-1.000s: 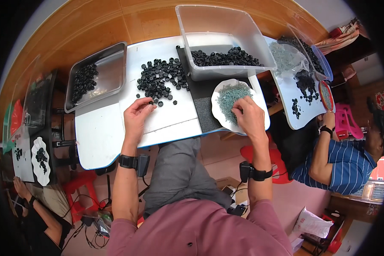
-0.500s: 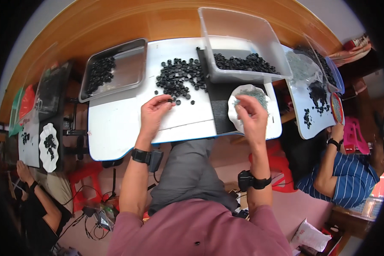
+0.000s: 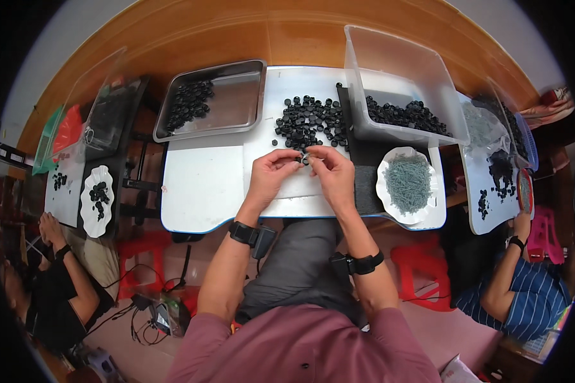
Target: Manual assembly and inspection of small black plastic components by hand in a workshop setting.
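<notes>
Over the near side of the black pile, my two hands meet fingertip to fingertip. Between thumb and fingers my left hand (image 3: 269, 177) pinches a small round black cap (image 3: 298, 159). My right hand (image 3: 334, 175) is closed in a pinch right beside it, on a small pale thin piece mostly covered by the fingers. Loose black caps (image 3: 308, 118) lie heaped on the white table just beyond. To the right stands a white wavy-edged dish (image 3: 382, 186), filled with thin grey-green pin-like pieces (image 3: 407, 182).
A metal tray (image 3: 239, 96) with black caps stands at the back left. A clear plastic bin (image 3: 406, 57) holding more caps sits back right, by a black mat (image 3: 364, 191). Co-workers sit at side tables: a dark-clothed person (image 3: 57, 293) left, a striped-shirted person (image 3: 517, 293) right.
My right hand has left the white dish and moved left to meet my left hand. The left hand still pinches the cap. The whole view has shifted, with the table now further right.
</notes>
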`<control>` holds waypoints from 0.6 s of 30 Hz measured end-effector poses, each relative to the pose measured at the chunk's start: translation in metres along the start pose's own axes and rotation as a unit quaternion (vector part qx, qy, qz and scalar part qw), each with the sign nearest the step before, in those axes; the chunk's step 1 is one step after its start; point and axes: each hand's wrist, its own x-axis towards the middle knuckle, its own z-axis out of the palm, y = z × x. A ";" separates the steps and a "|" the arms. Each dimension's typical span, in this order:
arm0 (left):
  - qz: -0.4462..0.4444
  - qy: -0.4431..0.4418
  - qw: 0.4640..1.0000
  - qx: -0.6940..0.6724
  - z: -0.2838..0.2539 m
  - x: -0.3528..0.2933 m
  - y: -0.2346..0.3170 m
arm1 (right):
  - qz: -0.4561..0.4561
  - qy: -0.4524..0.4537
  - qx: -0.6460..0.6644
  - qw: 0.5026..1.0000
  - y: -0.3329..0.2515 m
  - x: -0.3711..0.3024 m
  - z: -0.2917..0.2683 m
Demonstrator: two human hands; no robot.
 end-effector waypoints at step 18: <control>0.009 0.008 1.000 0.008 -0.002 0.002 -0.003 | -0.101 0.004 -0.169 0.980 0.018 -0.008 -0.002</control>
